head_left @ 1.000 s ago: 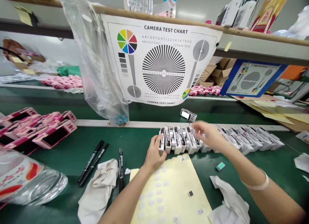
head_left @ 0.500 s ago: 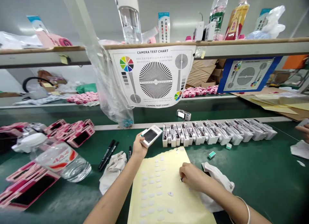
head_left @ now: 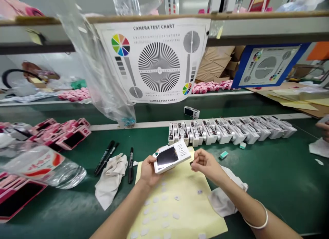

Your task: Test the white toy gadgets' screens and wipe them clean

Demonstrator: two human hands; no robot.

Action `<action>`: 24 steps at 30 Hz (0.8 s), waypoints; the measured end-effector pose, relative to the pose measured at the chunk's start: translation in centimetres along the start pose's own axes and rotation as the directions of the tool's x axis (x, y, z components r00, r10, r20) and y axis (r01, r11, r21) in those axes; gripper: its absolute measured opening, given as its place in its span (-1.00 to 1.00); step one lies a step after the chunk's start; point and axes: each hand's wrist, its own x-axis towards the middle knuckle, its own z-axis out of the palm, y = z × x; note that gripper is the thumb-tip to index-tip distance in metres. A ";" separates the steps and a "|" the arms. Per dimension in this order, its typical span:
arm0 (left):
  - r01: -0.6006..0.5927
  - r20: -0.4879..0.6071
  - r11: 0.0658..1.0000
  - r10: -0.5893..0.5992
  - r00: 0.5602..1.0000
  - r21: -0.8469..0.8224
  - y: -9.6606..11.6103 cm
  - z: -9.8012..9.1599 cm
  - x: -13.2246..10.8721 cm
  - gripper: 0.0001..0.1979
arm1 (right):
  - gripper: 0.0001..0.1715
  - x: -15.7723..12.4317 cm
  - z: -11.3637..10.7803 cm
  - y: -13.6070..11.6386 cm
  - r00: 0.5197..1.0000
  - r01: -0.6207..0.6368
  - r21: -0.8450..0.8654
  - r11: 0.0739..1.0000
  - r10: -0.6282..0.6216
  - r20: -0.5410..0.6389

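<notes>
Hands are close together, left hand [head_left: 149,171] gripping a white compact camera [head_left: 171,157] screen-up, right hand [head_left: 205,164] pinching a tiny dark item [head_left: 191,163] just beside it, above a yellow sheet [head_left: 177,211].

Green workbench [head_left: 269,174]: row of white camera bodies [head_left: 231,134], black marker pens [head_left: 105,158], crumpled cloth [head_left: 110,177], yellow sheet [head_left: 190,208], pink packaging [head_left: 73,139].

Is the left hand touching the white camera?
Touching: the head view shows the left hand holding the white camera from below, its fingers behind the camera's near edge.
</notes>
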 end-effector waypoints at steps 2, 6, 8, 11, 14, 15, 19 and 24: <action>0.014 -0.012 1.000 -0.014 1.000 -0.021 -0.3 0.0 0.0 -0.45 | -0.61 0.0 0.0 0.0 0.999 0.002 0.037 0.999 -0.001 -0.035; 0.051 -0.064 0.999 -0.052 0.997 -0.018 -1.0 0.2 -0.4 -0.57 | -0.59 -0.1 0.0 0.2 0.998 -0.036 0.087 0.996 0.040 -0.038; 0.062 -0.090 0.998 -0.062 0.994 -0.003 -1.2 0.2 -0.6 -0.59 | -0.57 -0.1 -0.1 0.4 0.997 -0.069 0.131 0.989 0.073 -0.029; 0.071 -0.083 0.997 -0.073 0.994 -0.023 -1.3 0.2 -0.7 -0.55 | -0.52 -0.1 -0.2 0.7 0.993 -0.110 0.199 0.974 0.114 -0.006; 0.079 -0.034 0.995 -0.082 0.996 -0.060 -1.4 0.2 -0.8 -0.47 | -0.49 -0.1 -0.2 1.0 0.993 -0.113 0.268 0.957 0.115 0.008; 0.072 -0.016 0.995 -0.074 0.997 -0.063 -1.4 0.3 -0.8 -0.44 | -0.48 0.0 -0.1 1.1 0.994 -0.110 0.296 0.949 0.112 0.011; -0.004 0.009 0.999 0.005 1.000 -0.034 -1.5 0.4 -1.0 -0.38 | -0.45 0.0 0.0 1.0 0.993 -0.109 0.345 0.932 0.115 0.004; -0.082 0.038 0.995 0.080 0.996 0.063 -1.6 0.1 -1.2 -0.45 | -0.41 0.0 -0.2 0.7 0.987 -0.159 0.306 0.938 0.162 0.018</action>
